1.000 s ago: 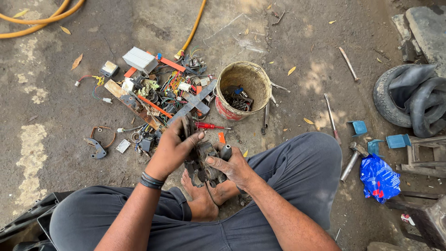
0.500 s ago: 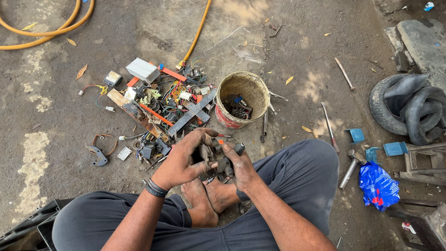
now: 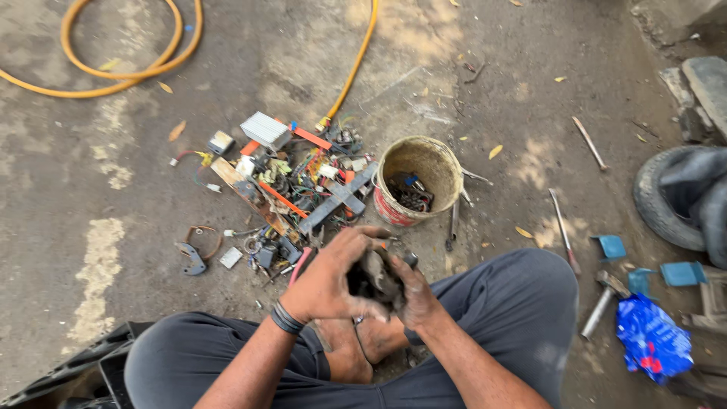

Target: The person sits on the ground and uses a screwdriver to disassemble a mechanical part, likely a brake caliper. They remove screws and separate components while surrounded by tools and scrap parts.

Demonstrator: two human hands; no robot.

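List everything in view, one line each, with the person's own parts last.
hose: one, orange-yellow, looped upper left
parts pile: one heap, mixed colours, centre ground
bucket: one, tan and red, right of the pile
tyre: one, black, right edge
bag: one, blue, lower right
hammer: one, grey, beside the bag
metal part: one, dark grey, in both hands
left hand: grip around the part
right hand: grip under the part
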